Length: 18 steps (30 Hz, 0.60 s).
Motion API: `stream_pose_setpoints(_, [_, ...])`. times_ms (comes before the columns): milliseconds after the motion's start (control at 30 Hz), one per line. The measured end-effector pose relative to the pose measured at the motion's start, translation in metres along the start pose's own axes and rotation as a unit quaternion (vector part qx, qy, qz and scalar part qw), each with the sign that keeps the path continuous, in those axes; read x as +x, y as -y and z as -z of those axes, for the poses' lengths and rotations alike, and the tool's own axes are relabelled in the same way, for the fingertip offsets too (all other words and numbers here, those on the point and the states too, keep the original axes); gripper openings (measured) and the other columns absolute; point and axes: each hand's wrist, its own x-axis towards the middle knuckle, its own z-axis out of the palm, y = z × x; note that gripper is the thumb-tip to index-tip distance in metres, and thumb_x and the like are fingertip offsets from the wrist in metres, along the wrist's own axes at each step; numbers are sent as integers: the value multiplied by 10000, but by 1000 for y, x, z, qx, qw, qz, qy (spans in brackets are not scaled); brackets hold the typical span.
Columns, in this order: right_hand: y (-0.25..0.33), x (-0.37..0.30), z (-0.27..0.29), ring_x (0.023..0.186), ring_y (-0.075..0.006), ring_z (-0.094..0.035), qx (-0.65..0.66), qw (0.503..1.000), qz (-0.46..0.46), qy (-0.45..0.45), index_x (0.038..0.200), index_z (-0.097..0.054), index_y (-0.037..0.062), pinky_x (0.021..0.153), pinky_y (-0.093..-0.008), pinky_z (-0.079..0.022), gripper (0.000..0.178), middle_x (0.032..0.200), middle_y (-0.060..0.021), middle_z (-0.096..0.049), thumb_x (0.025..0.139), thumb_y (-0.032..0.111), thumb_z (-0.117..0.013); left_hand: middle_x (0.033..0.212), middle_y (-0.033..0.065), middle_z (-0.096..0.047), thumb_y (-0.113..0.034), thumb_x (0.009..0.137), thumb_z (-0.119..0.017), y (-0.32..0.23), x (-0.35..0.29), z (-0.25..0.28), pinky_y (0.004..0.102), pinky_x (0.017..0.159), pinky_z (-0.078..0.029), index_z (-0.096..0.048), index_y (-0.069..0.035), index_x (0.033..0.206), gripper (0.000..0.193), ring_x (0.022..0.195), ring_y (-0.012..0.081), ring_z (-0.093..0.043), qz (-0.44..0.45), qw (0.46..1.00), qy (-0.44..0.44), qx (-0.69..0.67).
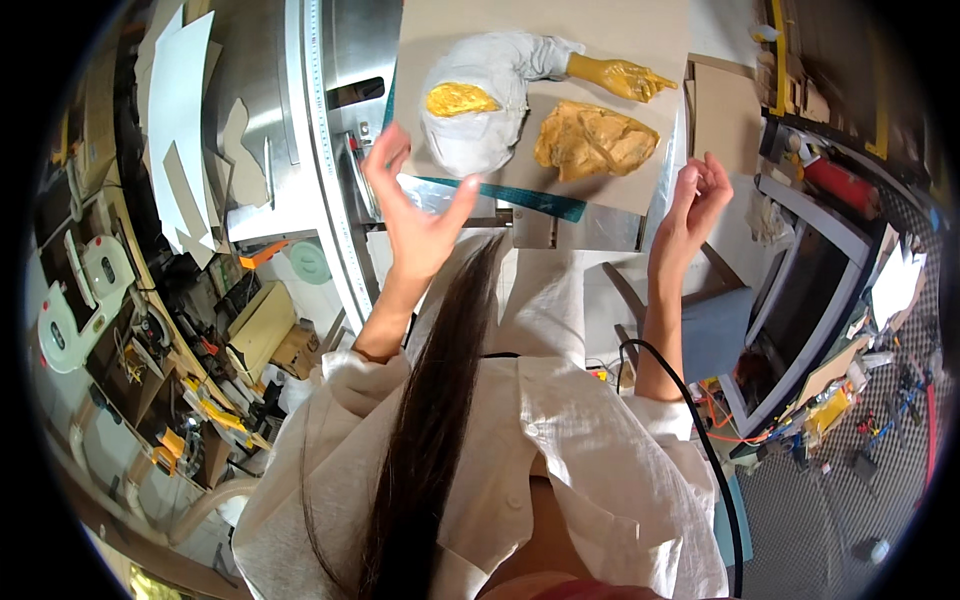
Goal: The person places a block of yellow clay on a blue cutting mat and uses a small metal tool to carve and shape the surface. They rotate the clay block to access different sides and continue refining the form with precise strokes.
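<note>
On a brown board (610, 25) lies a sculpted arm (475, 60), its bent sleeve greyish white cloth and its hand (622, 77) golden. A yellow-gold oval patch (460, 99) shows on the sleeve's wide end. Beside it rests a crumpled, golden-orange piece (597, 141) with a rough, folded surface; its kind is unclear. My left hand (420, 205) is raised near the board's left front corner, thumb and fingers spread, nothing in them. Off the board's right front side, my right hand (692, 210) is held up with loosely bent fingers, open and touching nothing.
A dark green cutting mat (530, 200) juts from under the board on a metal table. To the left are a long metal rail (320, 130) and white sheets (180, 120). A blue-grey chair (705, 330) and a grey frame (860, 240) stand right. A black cable (715, 455) hangs near my right arm.
</note>
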Motion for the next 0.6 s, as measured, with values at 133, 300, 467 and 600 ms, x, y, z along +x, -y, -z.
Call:
stream_pose_setpoints(133, [59, -19, -28, 1081, -211, -531, 135, 956, -77, 251, 1376, -386, 4, 938, -325, -442, 498, 1207, -129, -501, 977, 238, -569, 1409, 266, -392, -268, 642, -895, 11, 37, -8, 403, 1116, -325, -159, 30, 1479, 1154, 1315, 339, -426, 45, 993, 108, -11])
stream_pose_setpoints(300, [65, -26, -90, 1141, -284, -534, 101, 938, -67, 325, 1401, -354, -27, 973, -368, -441, 560, 1252, -196, -483, 971, 264, -563, 1334, 271, -501, -261, 619, -907, -6, 59, -11, 364, 1008, -452, -167, 104, 1457, 1176, 1220, 323, -543, 149, 976, 159, -29])
stream_pose_setpoints(467, [73, -33, -110, 1117, -345, -485, 3, 950, -37, 311, 1434, -312, -46, 948, -376, -443, 677, 1333, -289, -339, 964, 378, -551, 1304, 260, -537, -267, 603, -903, -15, 65, -6, 364, 989, -467, -277, 106, 1427, 1101, 1200, 305, -566, 161, 975, 155, 0])
stream_pose_setpoints(600, [67, -42, -112, 1165, -343, -443, 73, 950, -66, 295, 1485, -244, -20, 965, -386, -427, 732, 1396, -276, -259, 976, 415, -540, 1295, 250, -555, -302, 607, -891, -16, 68, -16, 379, 978, -479, -340, 73, 1416, 1048, 1178, 330, -585, 110, 987, 108, 54])
